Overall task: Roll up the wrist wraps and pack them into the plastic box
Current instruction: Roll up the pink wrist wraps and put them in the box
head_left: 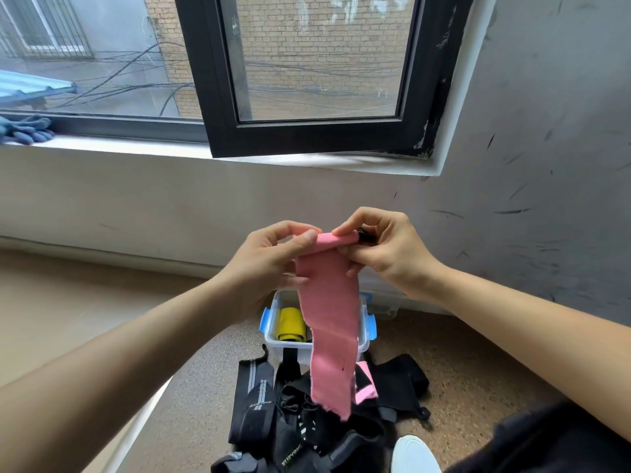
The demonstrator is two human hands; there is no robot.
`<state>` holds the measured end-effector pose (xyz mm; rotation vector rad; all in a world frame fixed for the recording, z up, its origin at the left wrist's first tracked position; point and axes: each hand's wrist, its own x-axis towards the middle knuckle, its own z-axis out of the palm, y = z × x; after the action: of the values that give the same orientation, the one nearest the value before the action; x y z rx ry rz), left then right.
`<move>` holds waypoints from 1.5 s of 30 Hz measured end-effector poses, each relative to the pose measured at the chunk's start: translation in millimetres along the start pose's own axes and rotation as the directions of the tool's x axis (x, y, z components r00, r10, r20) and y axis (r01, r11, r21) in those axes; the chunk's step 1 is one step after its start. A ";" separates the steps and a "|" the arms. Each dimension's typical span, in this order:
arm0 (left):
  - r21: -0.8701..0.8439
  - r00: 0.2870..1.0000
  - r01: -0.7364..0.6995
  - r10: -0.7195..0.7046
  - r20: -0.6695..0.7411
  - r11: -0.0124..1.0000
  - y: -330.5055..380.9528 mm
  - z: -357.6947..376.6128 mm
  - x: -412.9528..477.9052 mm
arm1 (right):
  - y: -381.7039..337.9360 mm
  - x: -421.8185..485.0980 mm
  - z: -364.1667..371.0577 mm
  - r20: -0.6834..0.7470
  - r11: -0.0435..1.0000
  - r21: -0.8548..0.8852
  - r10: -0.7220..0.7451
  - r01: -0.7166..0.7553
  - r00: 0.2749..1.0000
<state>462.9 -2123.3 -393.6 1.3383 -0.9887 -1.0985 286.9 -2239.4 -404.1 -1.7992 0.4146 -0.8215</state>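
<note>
Pink fabric is the item in hand: one pink wrist wrap [329, 319] is held up at chest height, its top edge turned over into a small, tight roll, while the rest hangs free with its frayed lower end dangling in front of the plastic box [271, 343] and the heap on the floor. We note the left hand [269, 257] pinching the left end of the roll between thumb and fingers, and the right hand [386, 254] pinching the right end, where a dark fitting shows; we cannot tell what it is. We judge the step to be the early part of rolling this wrap, with most of its length unrolled. The next move calls for both hands to turn the roll downward evenly, keeping the edges square and the tension steady so it does not cone. Inside the box lies one yellow roll [291, 324], already packed, with room beside it. In front of the box lies a heap of black wraps [307, 421], unrolled, with another pink piece [365, 387] among them. A white shoe [415, 454] stands at the near edge.
</note>
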 end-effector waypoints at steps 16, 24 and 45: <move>0.227 0.940 -0.323 0.339 -0.037 0.919 -3.6 -4.3 -1.2 | -10.4 -1.2 -0.9 0.069 0.965 0.110 0.230 -0.237 0.971; 0.052 0.999 -0.030 0.027 0.046 0.998 2.1 -2.3 -2.0 | -8.7 -1.1 -6.6 -0.018 0.990 0.125 0.066 -0.064 0.998; 0.248 0.917 -0.370 0.395 -0.058 0.896 -0.4 -0.5 -2.6 | -13.1 -1.3 0.4 0.087 0.938 0.193 0.277 -0.289 0.957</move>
<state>462.7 -2120.7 -393.9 1.2979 -1.2657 -0.6189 284.9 -2233.4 -392.6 -1.5256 0.5190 -0.5856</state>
